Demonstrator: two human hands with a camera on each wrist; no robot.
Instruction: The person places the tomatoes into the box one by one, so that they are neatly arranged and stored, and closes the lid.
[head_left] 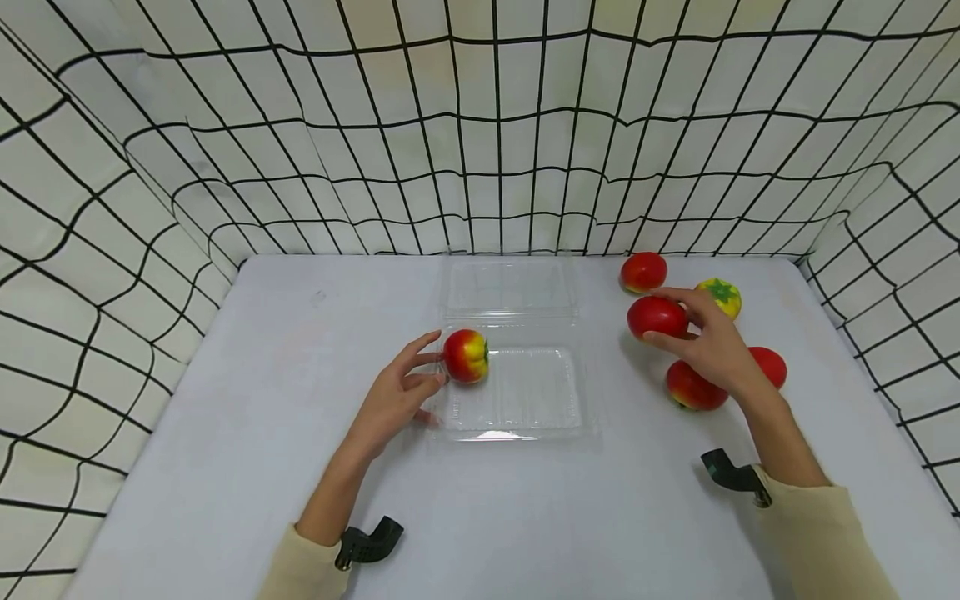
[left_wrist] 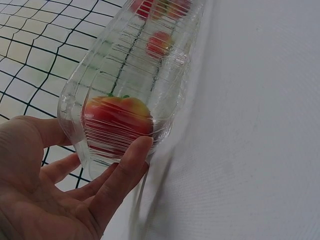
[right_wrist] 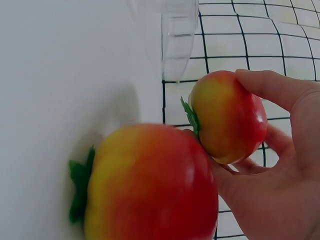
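An open, clear plastic clamshell box [head_left: 517, 433] lies at mid-table, its lid folded back. One red-and-yellow tomato [head_left: 466, 357] sits at the left end of its base. My left hand [head_left: 396, 393] holds the box's left end, fingers spread along the rim beside that tomato; the left wrist view shows the thumb and fingers around the clear wall [left_wrist: 75, 135]. On the right, my right hand [head_left: 708, 337] grips another red tomato [head_left: 657, 317] between thumb and fingers. In the right wrist view, this tomato [right_wrist: 227, 117] shows its green leaves turned toward the box.
Around my right hand lie several more tomatoes: one behind [head_left: 643, 272], a yellow-topped tomato [head_left: 720, 297], and two under the wrist, a nearer tomato [head_left: 696, 387] and a partly hidden tomato [head_left: 770, 367]. Black wire netting [head_left: 495, 121] borders the white table's back and sides.
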